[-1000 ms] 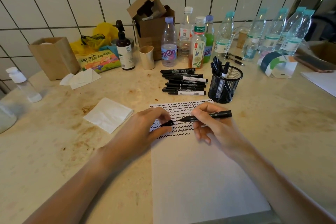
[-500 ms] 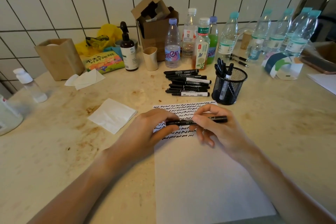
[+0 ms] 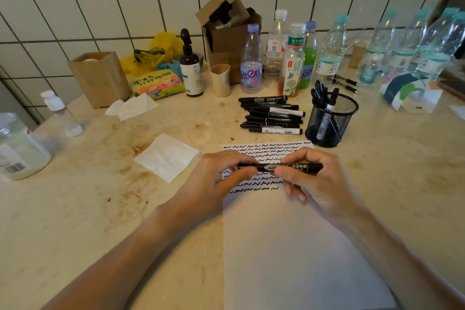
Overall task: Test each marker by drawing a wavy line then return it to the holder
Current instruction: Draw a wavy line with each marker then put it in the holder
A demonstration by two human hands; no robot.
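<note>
A black marker (image 3: pixel 279 167) lies level just above the middle of the frame, its long axis running left to right across the picture, held over the upper part of a white sheet of paper (image 3: pixel 289 246) whose top rows are filled with wavy black lines. The left hand (image 3: pixel 221 178) pinches the marker's left end between thumb and fingers, and the right hand (image 3: pixel 317 178) curls round its right half, thumb pressed on the printed barrel; whether the cap is fully seated cannot be told. The paper rests on a pale, stained stone counter (image 3: pixel 88 209) that meets a white tiled wall (image 3: pixel 100 7) with dark grout in the upper part of the frame. Right of centre, above the hands, stands a black mesh holder (image 3: pixel 331 121) with several dark markers upright in it. Just left of it a row of loose markers (image 3: pixel 271 114) lies flat, all pointing left to right. Behind these stand plastic bottles (image 3: pixel 251 60), an open cardboard box (image 3: pixel 229 30) and a dark pump bottle (image 3: pixel 191 68). A folded white napkin (image 3: pixel 167 156) lies left of the hands.
</note>
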